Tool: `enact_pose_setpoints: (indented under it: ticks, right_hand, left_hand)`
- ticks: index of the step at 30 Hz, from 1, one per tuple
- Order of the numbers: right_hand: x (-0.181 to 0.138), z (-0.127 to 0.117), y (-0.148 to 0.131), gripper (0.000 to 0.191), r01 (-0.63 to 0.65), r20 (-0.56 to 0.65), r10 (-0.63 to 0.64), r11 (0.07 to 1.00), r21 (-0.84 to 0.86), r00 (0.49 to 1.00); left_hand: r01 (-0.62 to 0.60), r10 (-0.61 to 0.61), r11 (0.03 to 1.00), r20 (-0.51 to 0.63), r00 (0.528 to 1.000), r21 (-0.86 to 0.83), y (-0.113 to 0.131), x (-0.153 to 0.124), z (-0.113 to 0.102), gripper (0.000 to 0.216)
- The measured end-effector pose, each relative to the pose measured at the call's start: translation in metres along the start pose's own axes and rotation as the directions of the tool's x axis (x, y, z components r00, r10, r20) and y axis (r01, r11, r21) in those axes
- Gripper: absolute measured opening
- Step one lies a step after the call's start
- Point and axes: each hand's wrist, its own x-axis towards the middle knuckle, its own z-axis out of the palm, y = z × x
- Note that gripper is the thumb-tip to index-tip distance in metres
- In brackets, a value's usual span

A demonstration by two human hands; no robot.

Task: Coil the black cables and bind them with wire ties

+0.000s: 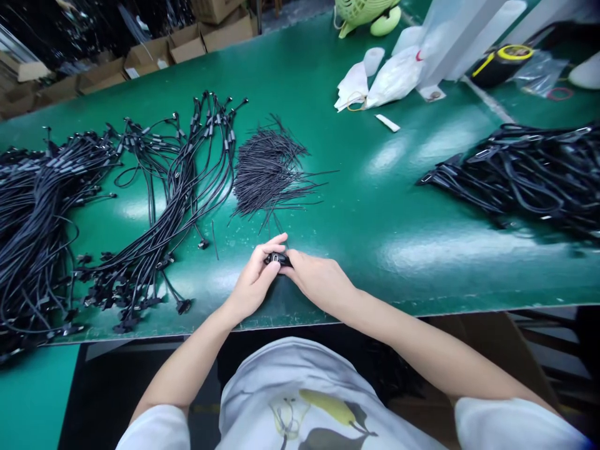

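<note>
Near the table's front edge, a coiled black cable [276, 258] with a metal connector showing is between my two hands. My left hand [255, 278] closes on it from the left, thumb on its near side. From the right, my right hand [319, 278] grips the other end of the coil, fingers pressed together. Most of the cable is hidden by the fingers. Just beyond my hands lies a loose pile of thin black ties [267, 165], a few of them straying toward me.
To the left lie a spread bunch of black cables [173, 219] and a bigger heap of cables [42, 181]. Bundled cables [529, 175] sit at the right. Farther back are a tape measure [504, 62], white plastic bags [394, 81] and a green basket [363, 12]. Cardboard boxes [150, 56] stand beyond the table.
</note>
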Motion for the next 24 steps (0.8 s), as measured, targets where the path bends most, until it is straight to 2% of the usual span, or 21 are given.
enact_pose_setpoints:
  ticks: [5,10,14,17,20,22,23,24]
  right_hand:
    - [0.0,0.005,-0.003,0.04,0.016,-0.165,-0.033,0.995,-0.1,0.986]
    - [-0.002,0.009,-0.001,0.044,0.082,-0.18,-0.106,0.987,-0.139,0.978]
    - [-0.002,0.009,0.004,0.043,0.067,-0.172,-0.081,0.994,-0.088,0.982]
    - [-0.005,0.009,0.001,0.038,0.032,-0.096,-0.035,0.999,-0.032,0.995]
    - [-0.007,0.002,0.005,0.038,0.053,-0.031,-0.055,0.998,-0.036,0.998]
    - [-0.006,-0.012,0.027,0.039,-0.025,-0.058,0.022,0.997,-0.066,0.998]
    - [-0.007,-0.023,0.047,0.039,-0.13,-0.107,0.12,0.987,-0.095,0.987]
    - [-0.01,-0.039,0.072,0.039,-0.28,-0.185,0.254,0.951,-0.129,0.949]
  left_hand:
    - [-0.055,0.055,0.998,0.016,0.998,-0.029,-0.002,0.003,0.004,0.048]
    - [-0.034,0.033,0.999,0.081,0.996,0.021,-0.002,0.0,0.002,0.054]
    - [-0.048,0.045,0.998,0.074,0.996,0.046,-0.002,0.0,0.001,0.055]
    - [-0.104,0.086,0.973,0.095,0.992,0.204,-0.005,0.0,0.003,0.057]
    - [-0.103,0.051,0.905,0.135,0.989,0.412,-0.006,-0.003,0.003,0.057]
    - [-0.082,0.022,0.858,0.122,0.992,0.508,-0.005,-0.01,-0.003,0.058]
    - [-0.082,0.027,0.818,0.104,0.994,0.57,-0.005,-0.015,-0.01,0.057]
    - [-0.078,0.042,0.767,0.071,0.997,0.637,-0.005,-0.02,-0.019,0.054]
